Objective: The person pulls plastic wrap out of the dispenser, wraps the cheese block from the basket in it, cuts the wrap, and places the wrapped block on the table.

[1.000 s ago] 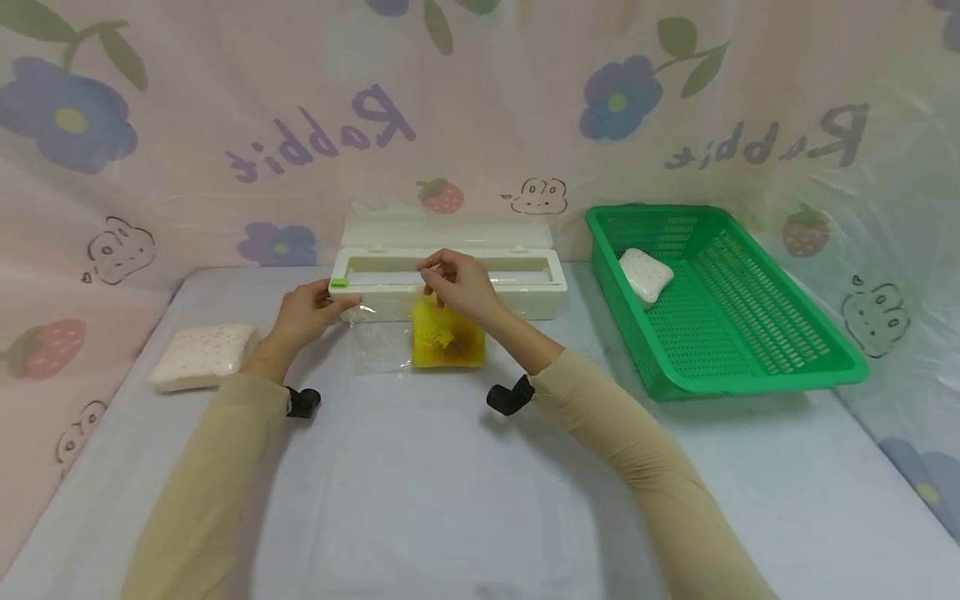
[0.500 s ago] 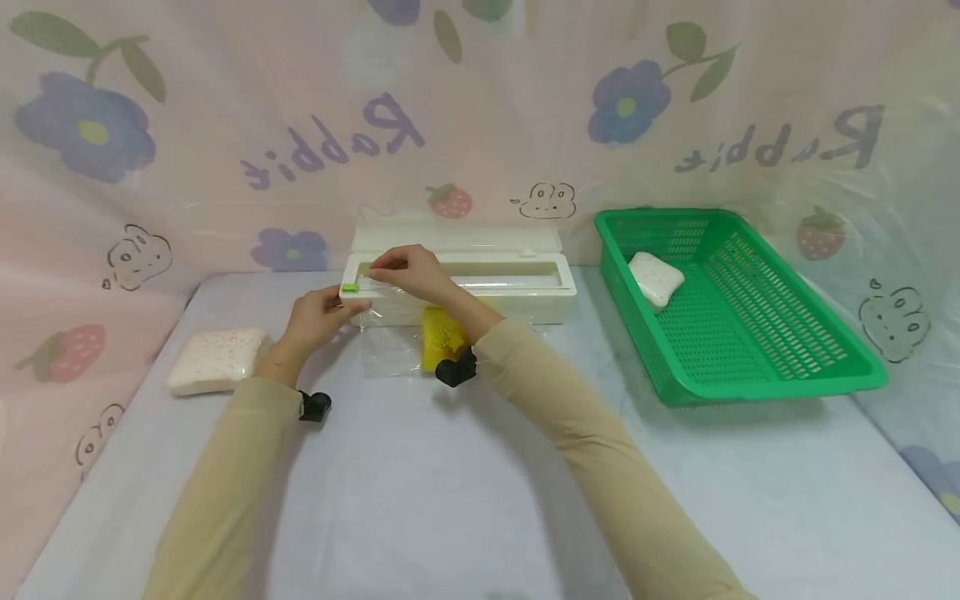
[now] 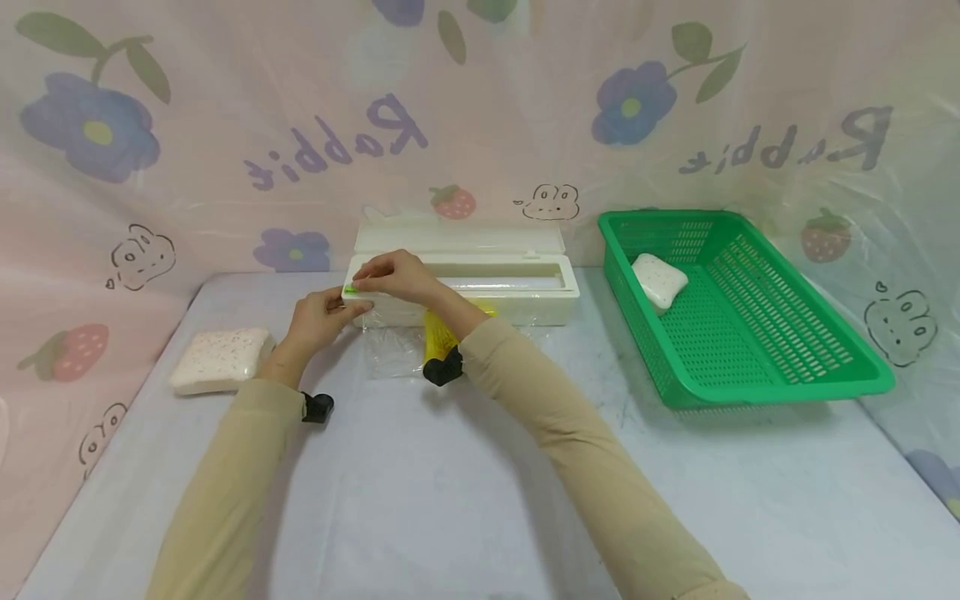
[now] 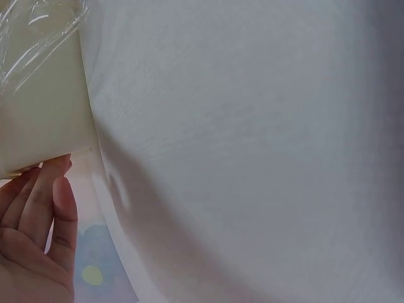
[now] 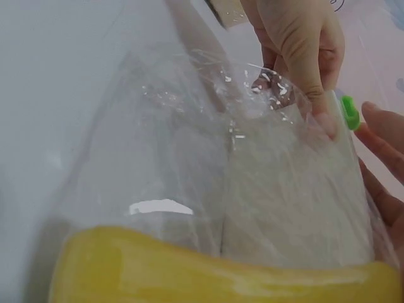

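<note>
A white plastic-wrap dispenser [image 3: 536, 311] stands at the back of the table, its lid up. My left hand [image 3: 313, 321] holds its left end, thumb along the front face and fingers round the side. My right hand [image 3: 397, 277] reaches across to that same end with bent fingers; its fingertips are right at the green slide cutter [image 5: 349, 113]. Clear film [image 3: 393, 354] hangs from the dispenser onto the table. In front of the box is a yellow square block [image 3: 438, 333], partly hidden by my right forearm; the film lies about it in the right wrist view.
Left of my left hand lies a white speckled square block [image 3: 221, 358]. On the right stands a green perforated basket [image 3: 780, 392] with another speckled block [image 3: 660, 281] inside. A printed curtain [image 3: 480, 125] rises behind the table.
My right hand has moved left along the dispenser, from above the yellow block to the green slide cutter. The left hand keeps its place on the box's end.
</note>
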### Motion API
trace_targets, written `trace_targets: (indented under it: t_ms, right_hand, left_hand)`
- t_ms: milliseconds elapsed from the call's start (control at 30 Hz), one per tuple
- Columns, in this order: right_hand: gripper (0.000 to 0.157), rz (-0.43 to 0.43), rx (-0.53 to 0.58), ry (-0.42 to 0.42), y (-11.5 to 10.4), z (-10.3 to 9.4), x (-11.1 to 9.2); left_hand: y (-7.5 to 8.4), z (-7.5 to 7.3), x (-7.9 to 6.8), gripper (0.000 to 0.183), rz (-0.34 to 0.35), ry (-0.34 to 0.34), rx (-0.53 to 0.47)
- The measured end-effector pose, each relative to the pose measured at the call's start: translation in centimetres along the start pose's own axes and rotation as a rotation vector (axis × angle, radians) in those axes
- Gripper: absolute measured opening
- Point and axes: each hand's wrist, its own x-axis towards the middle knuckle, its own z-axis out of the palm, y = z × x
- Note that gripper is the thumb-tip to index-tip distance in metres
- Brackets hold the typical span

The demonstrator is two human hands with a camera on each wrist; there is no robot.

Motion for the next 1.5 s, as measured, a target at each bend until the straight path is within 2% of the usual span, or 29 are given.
trace_targets:
  t_ms: [133, 400, 633, 833, 1100, 1333, 1500]
  right_hand:
    - [0.023, 0.007, -0.025, -0.03, -0.1, 0.1, 0.0]
    - [0.025, 0.02, -0.066, -0.012, -0.1, -0.3, -0.1]
    - [0.024, 0.012, -0.084, -0.031, -0.1, -0.8, -0.3]
    - [0.019, -0.035, -0.105, -0.025, 0.2, -1.0, -0.4]
    - [0.015, -0.106, -0.095, -0.069, 1.0, -1.2, -0.7]
    - [0.011, -0.123, -0.065, -0.062, 1.5, -1.9, -1.7]
    - [0.013, -0.126, -0.113, -0.063, 1.6, -2.3, -2.2]
  left_hand:
    - [-0.1, 0.0, 0.1, 0.073, -0.005, -0.008, 0.004]
    - [-0.1, 0.1, 0.1, 0.077, -0.021, -0.008, -0.019]
    - [0.0, 0.1, 0.1, 0.076, -0.022, 0.0, -0.035]
    - [0.3, 0.0, 0.1, 0.073, -0.007, 0.0, -0.02]
    - [0.4, 0.1, -0.2, 0.072, -0.018, -0.013, -0.044]
    - [0.5, 0.2, -0.2, 0.072, -0.023, 0.008, -0.027]
    - [0.5, 0.1, -0.3, 0.074, -0.035, 0.005, -0.024]
